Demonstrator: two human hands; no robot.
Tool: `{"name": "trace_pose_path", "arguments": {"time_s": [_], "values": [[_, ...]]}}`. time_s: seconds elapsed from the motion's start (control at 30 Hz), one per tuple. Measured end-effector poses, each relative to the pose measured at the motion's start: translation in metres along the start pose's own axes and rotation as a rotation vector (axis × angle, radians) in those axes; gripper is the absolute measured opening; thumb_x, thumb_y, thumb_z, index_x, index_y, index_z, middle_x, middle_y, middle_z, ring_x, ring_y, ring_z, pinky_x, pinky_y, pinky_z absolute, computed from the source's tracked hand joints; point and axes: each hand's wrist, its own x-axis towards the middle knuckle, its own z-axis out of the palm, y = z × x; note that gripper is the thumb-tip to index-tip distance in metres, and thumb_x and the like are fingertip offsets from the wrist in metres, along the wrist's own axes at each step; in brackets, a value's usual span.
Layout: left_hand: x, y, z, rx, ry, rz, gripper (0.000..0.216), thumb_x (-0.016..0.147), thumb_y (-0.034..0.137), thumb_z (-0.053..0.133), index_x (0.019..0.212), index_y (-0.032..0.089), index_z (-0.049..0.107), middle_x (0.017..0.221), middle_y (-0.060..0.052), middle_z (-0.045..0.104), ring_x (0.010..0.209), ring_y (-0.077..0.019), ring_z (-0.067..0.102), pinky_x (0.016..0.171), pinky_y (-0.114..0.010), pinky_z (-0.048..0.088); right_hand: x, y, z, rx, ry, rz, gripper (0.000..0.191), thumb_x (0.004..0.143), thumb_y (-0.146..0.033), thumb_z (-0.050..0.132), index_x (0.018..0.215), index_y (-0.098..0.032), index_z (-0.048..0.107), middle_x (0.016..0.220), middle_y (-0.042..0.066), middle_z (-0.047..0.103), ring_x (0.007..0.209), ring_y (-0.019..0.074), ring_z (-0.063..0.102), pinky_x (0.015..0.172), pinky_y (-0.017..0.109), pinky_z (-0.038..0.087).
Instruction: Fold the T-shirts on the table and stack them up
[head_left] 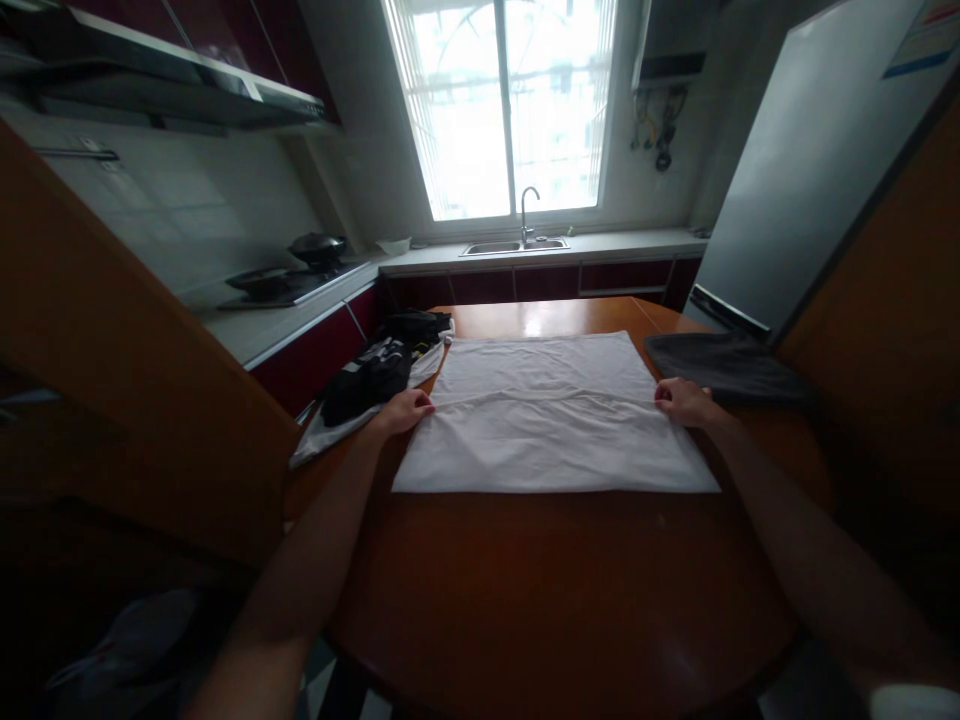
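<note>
A white cloth (551, 420) lies spread flat on a round wooden table (540, 590). A crease runs across its middle from one side to the other. My left hand (407, 409) is closed on the cloth's left edge at that crease. My right hand (681, 402) pinches the right edge at the same height. Both arms reach forward over the table's near half.
A pile of black and white clothes (379, 375) sits at the table's left edge. A dark grey folded cloth (724, 365) lies at the right. Behind are a counter with a sink (516, 245), a stove (289, 280) and a grey fridge (810, 160).
</note>
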Motion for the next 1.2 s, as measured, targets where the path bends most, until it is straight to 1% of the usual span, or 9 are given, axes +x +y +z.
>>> {"name": "trace_pose_path", "arguments": {"time_s": [0.2, 0.3, 0.47, 0.6, 0.7, 0.8, 0.87, 1.03, 1.2], "values": [[-0.002, 0.003, 0.0, 0.069, 0.012, 0.0, 0.018, 0.074, 0.037, 0.066, 0.076, 0.02, 0.069, 0.086, -0.008, 0.074, 0.086, -0.0258, 0.069, 0.081, -0.032, 0.054, 0.001, 0.004, -0.001, -0.006, 0.049, -0.019, 0.013, 0.085, -0.026, 0.062, 0.089, -0.022, 0.074, 0.098, 0.006, 0.076, 0.099, 0.0248, 0.067, 0.089, 0.04, 0.041], [-0.003, 0.016, 0.001, 0.107, 0.055, 0.015, 0.024, 0.077, 0.033, 0.065, 0.093, 0.017, 0.072, 0.103, -0.012, 0.073, 0.103, -0.0288, 0.067, 0.097, -0.037, 0.051, -0.003, -0.004, -0.004, -0.074, 0.054, -0.003, 0.019, 0.089, -0.029, 0.06, 0.096, -0.021, 0.075, 0.107, 0.009, 0.074, 0.105, 0.0286, 0.064, 0.093, 0.044, 0.043], [-0.024, 0.07, 0.031, 0.101, 0.116, 0.315, 0.047, 0.098, 0.04, 0.046, 0.137, 0.016, 0.058, 0.143, -0.013, 0.058, 0.134, -0.0255, 0.052, 0.116, -0.039, 0.037, -0.033, -0.059, 0.012, -0.011, 0.255, -0.156, 0.044, 0.101, -0.035, 0.041, 0.13, -0.015, 0.065, 0.135, 0.017, 0.062, 0.124, 0.0302, 0.056, 0.103, 0.041, 0.043], [-0.048, 0.102, 0.067, 0.223, 0.0, 0.347, 0.058, 0.103, 0.051, 0.039, 0.154, 0.023, 0.042, 0.164, -0.013, 0.032, 0.152, -0.0339, 0.025, 0.121, -0.057, 0.023, -0.065, -0.099, 0.046, -0.034, 0.157, -0.344, 0.058, 0.104, -0.043, 0.033, 0.152, -0.014, 0.045, 0.159, 0.017, 0.039, 0.147, 0.0302, 0.035, 0.118, 0.048, 0.03], [-0.057, 0.109, 0.075, 0.274, -0.048, 0.294, 0.063, 0.103, 0.056, 0.036, 0.158, 0.025, 0.034, 0.168, -0.014, 0.02, 0.155, -0.0369, 0.015, 0.12, -0.063, 0.018, -0.076, -0.107, 0.058, -0.072, 0.053, -0.324, 0.063, 0.104, -0.046, 0.03, 0.157, -0.012, 0.036, 0.166, 0.017, 0.026, 0.153, 0.0314, 0.022, 0.121, 0.055, 0.021], [-0.061, 0.114, 0.072, 0.259, 0.0, 0.295, 0.065, 0.104, 0.057, 0.03, 0.16, 0.023, 0.031, 0.167, -0.013, 0.021, 0.155, -0.0351, 0.016, 0.12, -0.061, 0.019, -0.078, -0.11, 0.056, -0.039, 0.121, -0.32, 0.064, 0.105, -0.046, 0.027, 0.158, -0.009, 0.033, 0.167, 0.018, 0.019, 0.155, 0.0297, 0.018, 0.122, 0.054, 0.019], [-0.064, 0.12, 0.072, 0.256, 0.011, 0.342, 0.065, 0.104, 0.058, 0.03, 0.159, 0.024, 0.032, 0.167, -0.012, 0.023, 0.155, -0.0339, 0.017, 0.121, -0.059, 0.019, -0.081, -0.114, 0.056, -0.019, 0.148, -0.352, 0.065, 0.105, -0.046, 0.027, 0.158, -0.009, 0.032, 0.167, 0.017, 0.019, 0.155, 0.0289, 0.017, 0.122, 0.054, 0.018], [-0.073, 0.134, 0.081, 0.264, -0.078, 0.421, 0.064, 0.102, 0.06, 0.034, 0.156, 0.026, 0.039, 0.166, -0.011, 0.026, 0.154, -0.0345, 0.018, 0.121, -0.061, 0.02, -0.091, -0.126, 0.061, -0.024, 0.022, -0.444, 0.065, 0.103, -0.048, 0.034, 0.155, -0.009, 0.038, 0.164, 0.017, 0.027, 0.154, 0.0297, 0.022, 0.122, 0.055, 0.018], [-0.078, 0.138, 0.085, 0.22, -0.047, 0.459, 0.063, 0.103, 0.058, 0.035, 0.157, 0.028, 0.036, 0.167, -0.01, 0.025, 0.155, -0.0324, 0.017, 0.122, -0.059, 0.02, -0.096, -0.132, 0.062, 0.011, 0.085, -0.454, 0.066, 0.103, -0.046, 0.034, 0.159, -0.012, 0.031, 0.165, 0.016, 0.025, 0.155, 0.0282, 0.018, 0.123, 0.054, 0.017]]}}
